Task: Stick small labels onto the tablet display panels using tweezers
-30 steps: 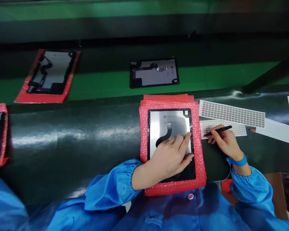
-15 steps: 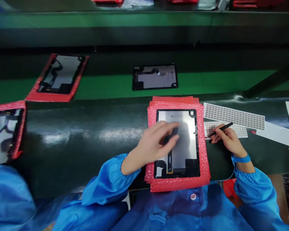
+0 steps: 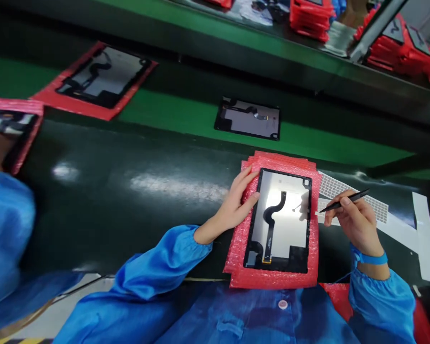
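A tablet back panel (image 3: 284, 215) with a black flex cable lies on a stack of red bubble wrap (image 3: 304, 279) in front of me. My left hand (image 3: 236, 203) rests at the panel's left edge, fingers stretched over the wrap and thumb touching the panel's side. My right hand (image 3: 354, 220) is closed on black tweezers (image 3: 344, 200), whose tip hovers just right of the panel's edge, above white sticker sheets (image 3: 374, 208).
Another bare panel (image 3: 249, 119) lies on the green belt behind. Two panels on red wrap (image 3: 96, 81) sit at the far left, one beside a blue-sleeved co-worker (image 3: 5, 229). Stacks of red wrap (image 3: 310, 16) stand on the far shelf. White paper strips (image 3: 423, 229) lie right.
My left hand slid off the panel's face to its left edge. The tweezers lifted from the sticker sheet toward the panel. The view tilted and shifted left.
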Demonstrator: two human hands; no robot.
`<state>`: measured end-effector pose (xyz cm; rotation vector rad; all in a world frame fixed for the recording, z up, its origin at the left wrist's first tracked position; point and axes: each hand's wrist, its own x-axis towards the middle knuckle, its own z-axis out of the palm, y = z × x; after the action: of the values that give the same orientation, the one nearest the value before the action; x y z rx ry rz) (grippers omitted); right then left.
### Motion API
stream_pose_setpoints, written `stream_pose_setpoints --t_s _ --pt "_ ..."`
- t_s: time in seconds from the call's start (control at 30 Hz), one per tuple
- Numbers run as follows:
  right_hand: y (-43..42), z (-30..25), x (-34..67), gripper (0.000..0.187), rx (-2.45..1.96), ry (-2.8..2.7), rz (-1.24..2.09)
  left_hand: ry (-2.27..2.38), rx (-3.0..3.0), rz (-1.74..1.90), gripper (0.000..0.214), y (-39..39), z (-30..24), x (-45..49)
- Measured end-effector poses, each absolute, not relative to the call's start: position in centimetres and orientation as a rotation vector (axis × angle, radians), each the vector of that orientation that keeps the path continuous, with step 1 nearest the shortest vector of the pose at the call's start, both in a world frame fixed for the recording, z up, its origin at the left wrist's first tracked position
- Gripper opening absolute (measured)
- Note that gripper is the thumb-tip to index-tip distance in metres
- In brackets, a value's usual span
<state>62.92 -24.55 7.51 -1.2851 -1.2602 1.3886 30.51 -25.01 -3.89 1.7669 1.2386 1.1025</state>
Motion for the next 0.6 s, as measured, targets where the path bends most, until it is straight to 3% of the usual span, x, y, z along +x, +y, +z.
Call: stream_pose_setpoints --t_s 0.27,0.6 --pt "-21.9 7.4 52.5 0.035 -1.231 -1.465 1.466 1.154 1.689 1.101 0.057 -24.8 -4.5 30.6" --pt "-21.4 4.7 51.3 0.036 -1.301 -1.446 1.466 1.165 1.668 1.11 0.058 -24.8 -4.0 31.0"
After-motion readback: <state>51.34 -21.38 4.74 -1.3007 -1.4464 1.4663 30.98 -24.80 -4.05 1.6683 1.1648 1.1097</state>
